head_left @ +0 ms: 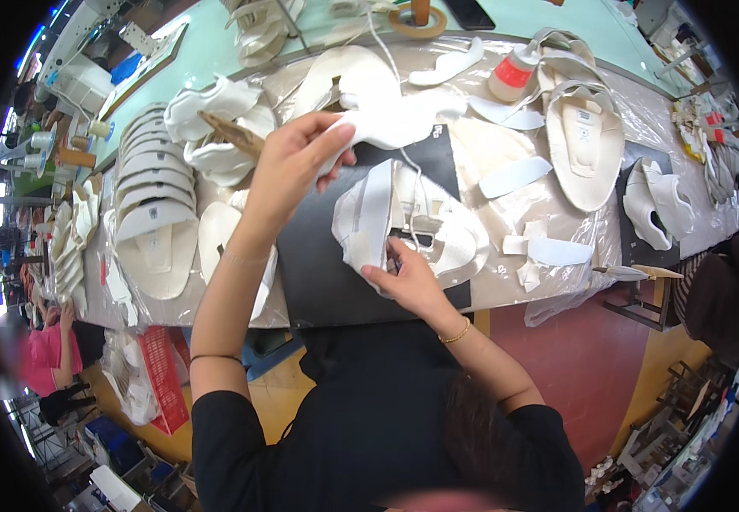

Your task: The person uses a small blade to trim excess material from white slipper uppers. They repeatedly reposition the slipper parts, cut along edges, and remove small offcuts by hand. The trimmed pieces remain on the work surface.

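My left hand (pixel 299 158) is raised over the table, its thumb and fingers pinching the edge of a floppy white shoe piece (pixel 395 119). A flat brown wooden stick (pixel 228 134) sticks out beside that hand; I cannot tell whether the hand grips it. Lower and to the right, my right hand (pixel 410 280) is closed on the near edge of a white shoe upper (pixel 368 213), its thumb outside. The upper sits on a black board (pixel 322 273), its opening facing up. A white cord (pixel 421 192) hangs down into the opening.
On the left stands a row of nested white insoles (pixel 154 224), with stacked white shoe parts (pixel 216 107) beside it. A bottle with a red band (pixel 510 77) and a large insole (pixel 587 175) lie right. A red crate (pixel 164 380) stands below the table. Co-workers sit both sides.
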`<action>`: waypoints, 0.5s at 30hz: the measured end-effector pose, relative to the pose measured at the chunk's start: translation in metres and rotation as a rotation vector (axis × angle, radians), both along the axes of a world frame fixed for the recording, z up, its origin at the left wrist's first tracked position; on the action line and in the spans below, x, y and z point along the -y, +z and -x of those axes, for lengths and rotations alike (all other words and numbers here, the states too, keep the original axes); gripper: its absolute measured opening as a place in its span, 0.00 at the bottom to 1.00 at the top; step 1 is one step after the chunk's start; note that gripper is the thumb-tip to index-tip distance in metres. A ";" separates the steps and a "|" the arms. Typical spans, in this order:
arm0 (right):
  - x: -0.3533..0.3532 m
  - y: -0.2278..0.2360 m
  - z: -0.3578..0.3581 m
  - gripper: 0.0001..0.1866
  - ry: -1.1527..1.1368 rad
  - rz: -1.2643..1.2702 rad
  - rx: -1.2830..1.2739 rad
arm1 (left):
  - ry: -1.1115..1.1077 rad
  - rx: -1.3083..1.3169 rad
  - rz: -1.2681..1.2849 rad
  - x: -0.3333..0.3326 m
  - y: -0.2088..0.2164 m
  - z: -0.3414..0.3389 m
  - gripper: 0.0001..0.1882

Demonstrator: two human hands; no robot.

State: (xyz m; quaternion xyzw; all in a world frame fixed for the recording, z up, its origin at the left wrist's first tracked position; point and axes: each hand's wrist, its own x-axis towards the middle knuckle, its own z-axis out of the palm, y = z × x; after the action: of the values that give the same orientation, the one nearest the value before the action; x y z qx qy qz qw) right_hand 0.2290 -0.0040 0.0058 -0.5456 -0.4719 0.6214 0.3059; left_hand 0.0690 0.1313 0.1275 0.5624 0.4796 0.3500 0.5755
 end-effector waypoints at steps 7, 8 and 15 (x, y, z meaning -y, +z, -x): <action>0.000 0.010 -0.009 0.24 0.037 0.027 -0.026 | -0.084 0.251 0.055 -0.076 -0.009 -0.076 0.18; -0.001 0.010 -0.009 0.25 0.056 0.045 -0.021 | -0.065 0.285 0.089 -0.082 -0.011 -0.084 0.18; -0.001 0.006 -0.010 0.24 0.022 -0.091 -0.041 | -0.072 0.426 0.164 -0.126 -0.034 -0.116 0.15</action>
State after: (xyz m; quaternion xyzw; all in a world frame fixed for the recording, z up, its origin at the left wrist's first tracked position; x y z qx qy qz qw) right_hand 0.2394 -0.0026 0.0120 -0.5128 -0.4994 0.6137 0.3333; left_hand 0.1846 0.2569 0.0939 0.4440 0.3536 0.3999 0.7196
